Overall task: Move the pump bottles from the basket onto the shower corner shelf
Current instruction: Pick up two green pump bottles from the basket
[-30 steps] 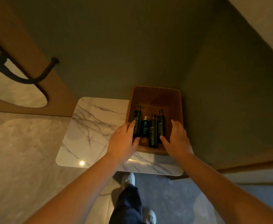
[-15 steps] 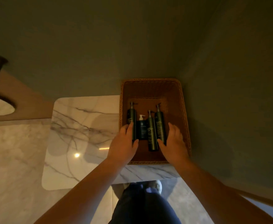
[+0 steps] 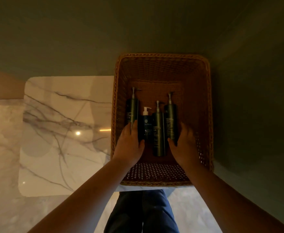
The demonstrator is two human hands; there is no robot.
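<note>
A brown wicker basket (image 3: pixel 203 115) stands on a white marble top (image 3: pixel 62 132) in a wall corner. Several pump bottles lie in it side by side, pumps pointing away from me: a dark one at the left (image 3: pixel 132 108), a short blue one with a white pump (image 3: pixel 145 123), a dark middle one (image 3: pixel 158 132) and a dark right one (image 3: pixel 170 118). My left hand (image 3: pixel 129 145) reaches into the basket, fingers lying on the left bottle's lower end and thumb against the blue one. My right hand (image 3: pixel 186 143) straddles the right bottle's base with thumb and fairly straight fingers. No bottle is lifted.
Dark green walls (image 3: pixel 255 98) close in behind and to the right of the basket. The marble top runs out to the left of the basket. My dark trouser leg (image 3: pixel 143 212) and pale marble floor (image 3: pixel 3 140) show below. No shelf is in view.
The view has closed in on the basket. Both hands have moved from above its near rim down inside it to the bottles' lower ends. The bottles have not moved.
</note>
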